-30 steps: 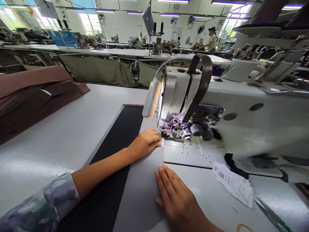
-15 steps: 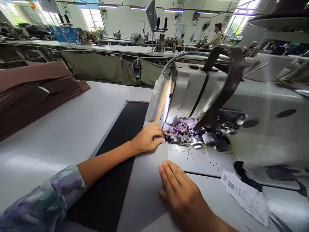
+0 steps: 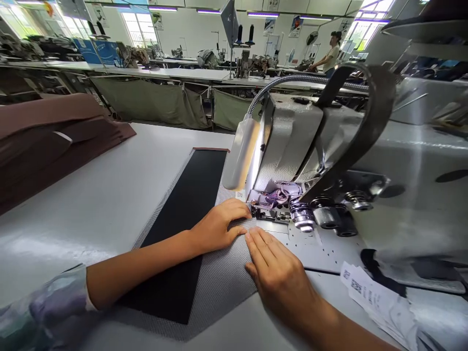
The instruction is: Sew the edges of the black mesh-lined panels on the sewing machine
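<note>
A grey mesh fabric piece (image 3: 219, 278) with a black panel (image 3: 179, 209) on it lies on the white table, its right edge running to the needle area of a sewing machine (image 3: 292, 141). My left hand (image 3: 224, 224) rests on the mesh just before the presser foot (image 3: 261, 212), fingers bent and thumb apart from them. Close behind it, my right hand (image 3: 280, 273) has its fingers pressed together at the fabric's right edge, the thumb partly hidden below. Beyond my left fingers a small white label (image 3: 240, 195) with a printed code shows at the mesh edge.
A lit lamp (image 3: 241, 153) on a bendy metal neck hangs beside the machine head. Several paper tags (image 3: 376, 297) lie at right. Folded brown fabric (image 3: 54, 141) is piled at left. Farther back are other workstations and a person (image 3: 331, 53).
The mesh and black panel have shifted away from me, and the panel's near end now shows. The label is uncovered beyond my left hand. My right hand has moved up closer to the left.
</note>
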`<state>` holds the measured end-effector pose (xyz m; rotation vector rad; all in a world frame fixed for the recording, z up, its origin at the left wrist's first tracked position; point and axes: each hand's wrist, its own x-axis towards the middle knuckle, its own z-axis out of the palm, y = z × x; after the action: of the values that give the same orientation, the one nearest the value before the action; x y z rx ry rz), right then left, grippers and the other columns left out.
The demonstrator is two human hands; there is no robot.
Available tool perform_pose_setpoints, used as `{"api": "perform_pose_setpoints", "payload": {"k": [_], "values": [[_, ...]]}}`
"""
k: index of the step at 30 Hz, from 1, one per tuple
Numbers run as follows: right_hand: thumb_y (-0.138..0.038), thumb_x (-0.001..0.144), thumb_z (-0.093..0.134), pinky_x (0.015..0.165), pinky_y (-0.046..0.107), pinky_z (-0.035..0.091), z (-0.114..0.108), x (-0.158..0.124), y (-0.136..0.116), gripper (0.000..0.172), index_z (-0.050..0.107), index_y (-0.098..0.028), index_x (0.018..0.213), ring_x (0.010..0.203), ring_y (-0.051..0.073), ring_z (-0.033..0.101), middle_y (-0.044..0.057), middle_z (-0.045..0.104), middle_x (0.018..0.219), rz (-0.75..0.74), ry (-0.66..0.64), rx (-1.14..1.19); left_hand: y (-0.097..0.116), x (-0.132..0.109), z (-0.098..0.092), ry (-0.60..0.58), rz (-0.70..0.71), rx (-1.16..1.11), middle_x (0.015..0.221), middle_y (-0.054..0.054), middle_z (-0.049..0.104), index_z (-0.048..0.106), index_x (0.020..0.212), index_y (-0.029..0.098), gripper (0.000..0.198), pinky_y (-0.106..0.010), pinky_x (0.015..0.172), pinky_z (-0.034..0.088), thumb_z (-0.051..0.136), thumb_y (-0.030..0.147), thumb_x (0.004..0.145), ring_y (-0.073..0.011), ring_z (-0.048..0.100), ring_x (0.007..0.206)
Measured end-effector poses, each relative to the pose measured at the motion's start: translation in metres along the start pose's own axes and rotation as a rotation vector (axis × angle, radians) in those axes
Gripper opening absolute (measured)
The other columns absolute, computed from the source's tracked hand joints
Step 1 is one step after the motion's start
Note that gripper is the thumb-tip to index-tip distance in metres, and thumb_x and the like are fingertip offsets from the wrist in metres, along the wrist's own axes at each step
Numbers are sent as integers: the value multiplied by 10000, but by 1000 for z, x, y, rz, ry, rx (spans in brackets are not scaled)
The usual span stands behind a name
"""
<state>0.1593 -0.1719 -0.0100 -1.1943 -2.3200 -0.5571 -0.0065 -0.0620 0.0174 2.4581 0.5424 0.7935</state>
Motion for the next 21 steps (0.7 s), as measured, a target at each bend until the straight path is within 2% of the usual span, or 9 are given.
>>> {"api": "perform_pose_setpoints", "payload": {"k": [5,8,11,21], "values": [[-109,882,449,847,425,575,-16,-15,-16,321,631,28,1107,1088,330,596,235,623,1145,-30,-12,25,-9,-1,-1,-19,72,-85,968,-77,651,651,957,126,111,-329,923,447,619,142,851,-187,559,986],[-110,871,467,848,425,577,-23,-20,-22,315,640,32,1093,1077,343,600,231,629,1136,-45,-7,42,-12,2,-3,-46,127,-97,953,-85,660,673,929,117,153,-317,909,454,699,200,803,-190,575,968],[-77,852,473,855,432,573,-23,-17,-22,313,641,36,1090,1067,347,604,233,630,1130,-40,-1,54,-14,5,-4,-40,140,-91,946,-93,669,688,922,103,252,-295,895,460,766,256,738,-189,585,945],[-73,849,455,876,462,559,-14,-9,-16,343,622,55,1119,1077,361,595,256,609,1156,2,-26,78,-27,16,-6,-2,148,-55,908,-70,685,708,891,127,241,-274,888,462,779,282,720,-184,597,894]]}}
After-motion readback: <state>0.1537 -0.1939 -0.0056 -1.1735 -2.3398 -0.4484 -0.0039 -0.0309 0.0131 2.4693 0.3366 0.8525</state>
